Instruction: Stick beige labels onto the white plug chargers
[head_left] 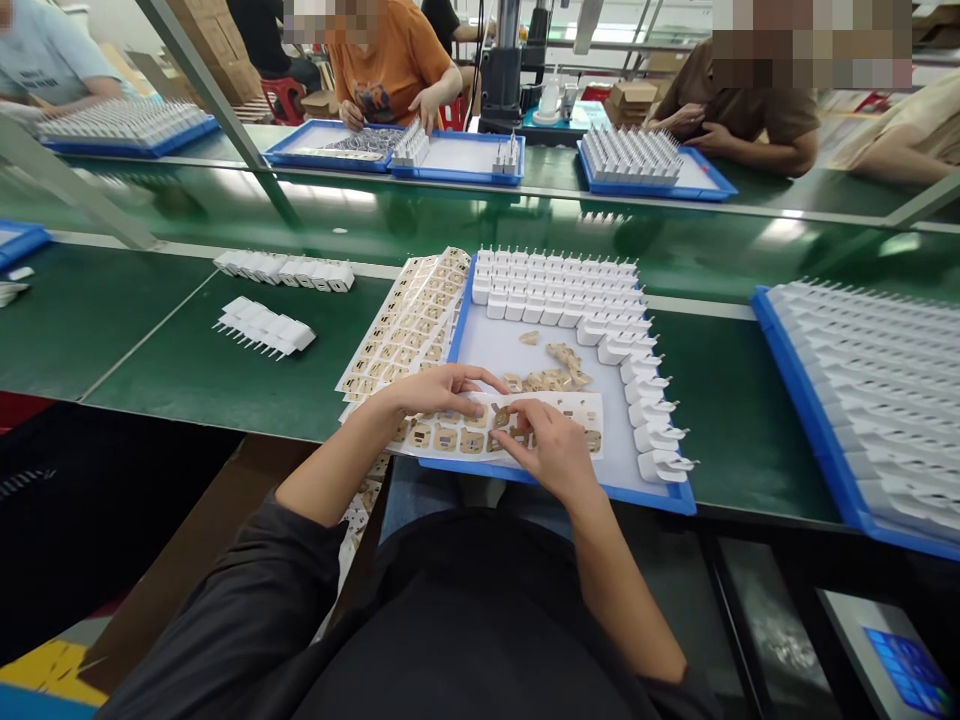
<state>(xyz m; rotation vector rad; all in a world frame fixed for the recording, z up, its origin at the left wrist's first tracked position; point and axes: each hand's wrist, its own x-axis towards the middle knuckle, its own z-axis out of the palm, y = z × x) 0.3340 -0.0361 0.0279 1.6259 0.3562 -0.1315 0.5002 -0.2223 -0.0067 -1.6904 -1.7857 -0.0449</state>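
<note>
A white sheet with rows of tan die-cut stickers lies across the front of a blue-rimmed tray. My left hand rests on the sheet's upper edge, its fingers stretched to the right and apart. Over the sheet's middle, my right hand has thumb and forefinger pinched at a tan sticker, partly lifted from its backing. Beyond the sheet, loose tan pieces are heaped in the tray. White plug adapters with pins up line the tray's back and right side.
More sticker sheets are stacked left of the tray. White plug adapters lie in a back row and a nearer group on the green bench. A full blue tray stands at right. Co-workers sit across the bench behind other trays.
</note>
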